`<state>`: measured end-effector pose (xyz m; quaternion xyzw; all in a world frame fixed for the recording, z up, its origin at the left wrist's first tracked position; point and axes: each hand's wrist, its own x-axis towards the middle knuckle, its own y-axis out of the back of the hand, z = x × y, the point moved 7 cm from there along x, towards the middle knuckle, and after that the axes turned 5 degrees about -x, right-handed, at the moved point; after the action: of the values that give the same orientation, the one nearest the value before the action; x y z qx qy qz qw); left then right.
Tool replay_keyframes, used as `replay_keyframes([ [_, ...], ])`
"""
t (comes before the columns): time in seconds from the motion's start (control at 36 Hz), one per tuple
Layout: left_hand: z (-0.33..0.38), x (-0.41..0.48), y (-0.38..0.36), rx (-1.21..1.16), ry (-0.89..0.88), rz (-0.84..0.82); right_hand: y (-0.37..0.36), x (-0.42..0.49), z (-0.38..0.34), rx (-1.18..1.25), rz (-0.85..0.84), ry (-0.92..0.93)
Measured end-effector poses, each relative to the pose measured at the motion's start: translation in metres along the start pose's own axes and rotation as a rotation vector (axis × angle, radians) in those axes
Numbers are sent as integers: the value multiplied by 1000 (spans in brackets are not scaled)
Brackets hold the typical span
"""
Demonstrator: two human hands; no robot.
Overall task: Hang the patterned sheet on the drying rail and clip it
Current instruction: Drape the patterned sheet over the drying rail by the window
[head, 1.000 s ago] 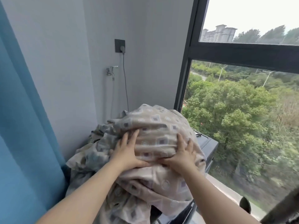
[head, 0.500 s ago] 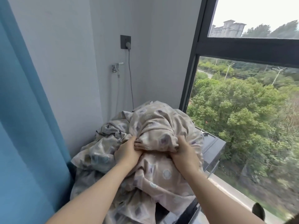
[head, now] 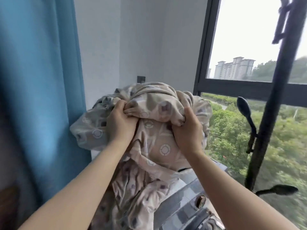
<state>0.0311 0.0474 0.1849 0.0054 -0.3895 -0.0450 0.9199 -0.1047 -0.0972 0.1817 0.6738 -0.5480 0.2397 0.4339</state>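
Observation:
The patterned sheet, beige and grey with round and square motifs, is bunched in a big bundle held up in front of me. My left hand grips a fold at the bundle's upper left. My right hand grips a fold at its right side. The sheet's lower part hangs down between my forearms over a dark appliance. A dark pole of the drying rack runs steeply down the right side, with a clip near its top.
A blue curtain hangs at the left. White walls meet in the corner behind the bundle, with a dark wall socket. A black-framed window fills the right, trees far below. Two dark paddle-shaped handles stick out from the pole.
My hands went from resting flat on the bundle to gripping its folds, and lifted it higher. The view tilted up, and the dark pole came into sight at the right.

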Motion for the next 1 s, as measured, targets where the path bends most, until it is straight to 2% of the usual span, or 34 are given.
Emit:
replay_keyframes([
  [0.28,135,-44,92,-82,-193,176,121,-28,-84,229,114,114],
  [0.39,171,-67,115,-122,-205,203,157,-43,-105,259,121,139],
  [0.53,216,-83,131,-169,-301,192,202,-54,-116,306,164,92],
  [0.67,246,-91,123,-140,-376,101,238,-61,-114,267,185,40],
  [0.86,260,-84,93,-93,-346,-230,268,-58,-106,107,25,-59],
  [1.0,261,-100,80,-151,-337,-280,282,-62,-100,5,-51,-47],
])
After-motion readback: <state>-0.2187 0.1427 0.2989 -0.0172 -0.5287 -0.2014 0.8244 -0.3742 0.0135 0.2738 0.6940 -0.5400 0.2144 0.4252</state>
